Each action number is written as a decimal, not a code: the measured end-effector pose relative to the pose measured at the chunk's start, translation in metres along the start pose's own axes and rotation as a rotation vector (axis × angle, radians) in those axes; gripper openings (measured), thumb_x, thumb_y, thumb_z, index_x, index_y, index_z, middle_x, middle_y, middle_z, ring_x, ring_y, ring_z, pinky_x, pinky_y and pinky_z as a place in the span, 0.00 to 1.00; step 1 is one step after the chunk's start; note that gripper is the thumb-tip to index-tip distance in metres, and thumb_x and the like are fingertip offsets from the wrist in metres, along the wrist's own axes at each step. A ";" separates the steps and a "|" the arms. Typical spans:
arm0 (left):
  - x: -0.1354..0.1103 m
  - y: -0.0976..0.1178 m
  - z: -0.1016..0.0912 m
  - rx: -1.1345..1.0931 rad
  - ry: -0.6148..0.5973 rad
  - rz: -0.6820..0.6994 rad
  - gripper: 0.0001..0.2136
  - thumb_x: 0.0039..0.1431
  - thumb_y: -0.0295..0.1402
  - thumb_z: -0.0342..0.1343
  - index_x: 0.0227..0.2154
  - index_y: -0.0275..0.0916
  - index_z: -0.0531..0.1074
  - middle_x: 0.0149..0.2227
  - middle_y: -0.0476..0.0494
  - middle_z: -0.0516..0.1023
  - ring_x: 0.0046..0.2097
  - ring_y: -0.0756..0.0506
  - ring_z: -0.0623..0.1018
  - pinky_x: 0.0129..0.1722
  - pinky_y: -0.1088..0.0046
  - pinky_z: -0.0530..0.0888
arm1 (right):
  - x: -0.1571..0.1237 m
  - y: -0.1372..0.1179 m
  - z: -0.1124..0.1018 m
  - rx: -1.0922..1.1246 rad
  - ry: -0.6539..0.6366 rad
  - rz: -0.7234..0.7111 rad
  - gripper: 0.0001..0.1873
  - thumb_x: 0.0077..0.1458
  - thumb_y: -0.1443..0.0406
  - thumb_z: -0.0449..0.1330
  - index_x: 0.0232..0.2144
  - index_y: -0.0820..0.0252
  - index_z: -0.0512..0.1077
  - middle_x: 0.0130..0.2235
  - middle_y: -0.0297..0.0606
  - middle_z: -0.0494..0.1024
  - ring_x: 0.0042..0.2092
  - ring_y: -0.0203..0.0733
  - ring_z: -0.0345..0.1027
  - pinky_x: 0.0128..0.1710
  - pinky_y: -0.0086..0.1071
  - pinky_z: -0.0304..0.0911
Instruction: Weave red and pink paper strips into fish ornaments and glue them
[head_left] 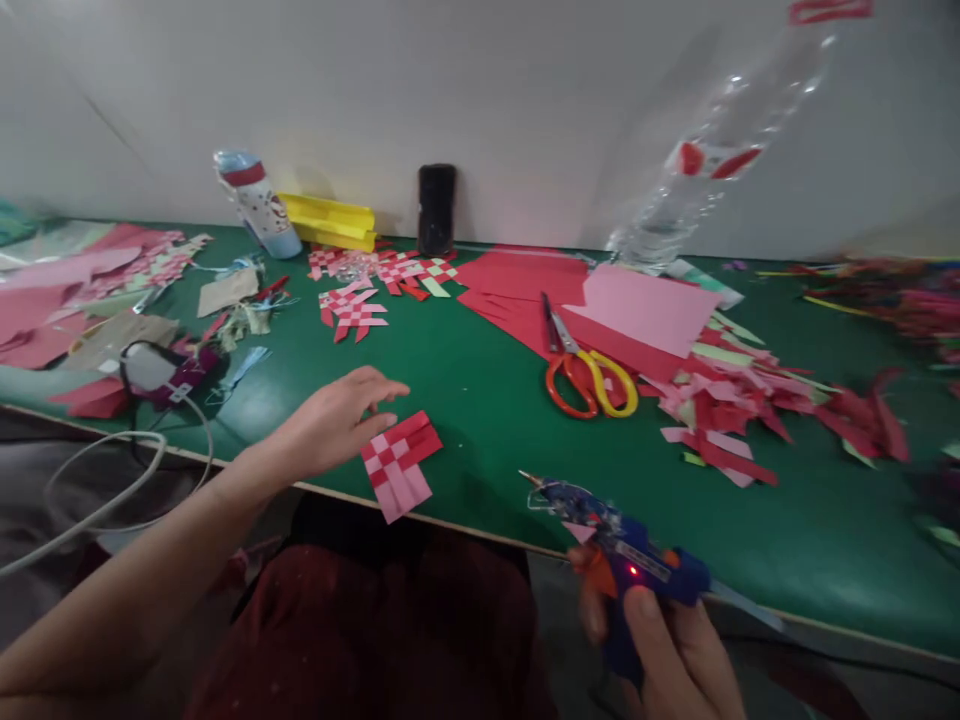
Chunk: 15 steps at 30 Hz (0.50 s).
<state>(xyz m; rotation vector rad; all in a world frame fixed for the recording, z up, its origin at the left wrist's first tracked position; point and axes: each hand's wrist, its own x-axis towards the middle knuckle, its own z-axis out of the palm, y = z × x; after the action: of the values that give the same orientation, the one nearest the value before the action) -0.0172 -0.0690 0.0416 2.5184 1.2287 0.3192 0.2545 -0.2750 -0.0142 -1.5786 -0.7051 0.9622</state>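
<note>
My right hand [667,640] is wrapped round the handle of a blue hot glue gun [637,555] with an orange trigger and a lit red light. Its metal nozzle points left, over the front of the green table. My left hand [337,415] hovers with fingers apart just above a woven paper piece [401,462], red and pink with a checkered corner. That piece lies near the table's front edge. Behind it are finished-looking checkered paper shapes [352,308]. Scissors [589,375] with one orange and one yellow handle lie partly open on red paper.
The green table [480,400] runs along a pale wall. A plastic bottle [720,160], a dark phone [437,210] and a patterned flask [259,205] stand at the back. Paper scraps [750,385] are heaped at right. A white cable [97,510] loops over the left edge.
</note>
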 end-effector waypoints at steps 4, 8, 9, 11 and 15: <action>-0.027 -0.005 0.020 -0.118 -0.015 -0.045 0.15 0.65 0.36 0.49 0.51 0.40 0.71 0.44 0.42 0.74 0.40 0.47 0.76 0.43 0.68 0.74 | 0.012 -0.001 0.031 -0.126 -0.134 -0.172 0.16 0.61 0.51 0.55 0.40 0.55 0.74 0.27 0.35 0.73 0.31 0.41 0.67 0.34 0.34 0.65; -0.025 0.001 0.031 -0.094 -0.023 0.069 0.13 0.66 0.36 0.50 0.49 0.40 0.72 0.41 0.43 0.75 0.44 0.44 0.74 0.46 0.65 0.72 | 0.018 -0.002 0.044 -0.245 -0.242 -0.278 0.15 0.61 0.53 0.56 0.42 0.57 0.74 0.30 0.39 0.76 0.34 0.44 0.70 0.38 0.38 0.66; -0.024 0.002 0.033 -0.063 -0.023 0.103 0.12 0.65 0.36 0.51 0.48 0.39 0.72 0.41 0.43 0.75 0.44 0.44 0.74 0.47 0.64 0.72 | 0.018 -0.002 0.045 -0.271 -0.242 -0.288 0.15 0.62 0.54 0.56 0.41 0.57 0.74 0.31 0.39 0.77 0.35 0.44 0.71 0.39 0.38 0.66; -0.021 0.002 0.037 -0.013 -0.014 0.157 0.11 0.65 0.35 0.52 0.47 0.37 0.72 0.42 0.42 0.75 0.45 0.43 0.73 0.49 0.64 0.70 | 0.017 -0.001 0.046 -0.310 -0.226 -0.292 0.13 0.62 0.55 0.56 0.38 0.56 0.73 0.33 0.40 0.78 0.37 0.45 0.72 0.40 0.38 0.66; -0.019 0.000 0.047 0.012 -0.005 0.183 0.09 0.63 0.32 0.54 0.44 0.36 0.72 0.44 0.41 0.77 0.45 0.43 0.74 0.49 0.63 0.70 | 0.016 0.002 0.045 -0.344 -0.200 -0.257 0.13 0.62 0.55 0.56 0.39 0.56 0.73 0.32 0.39 0.77 0.38 0.45 0.72 0.42 0.38 0.66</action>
<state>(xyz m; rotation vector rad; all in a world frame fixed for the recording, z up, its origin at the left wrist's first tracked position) -0.0130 -0.0926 -0.0026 2.6452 1.0026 0.3488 0.2227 -0.2400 -0.0222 -1.6464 -1.2358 0.8437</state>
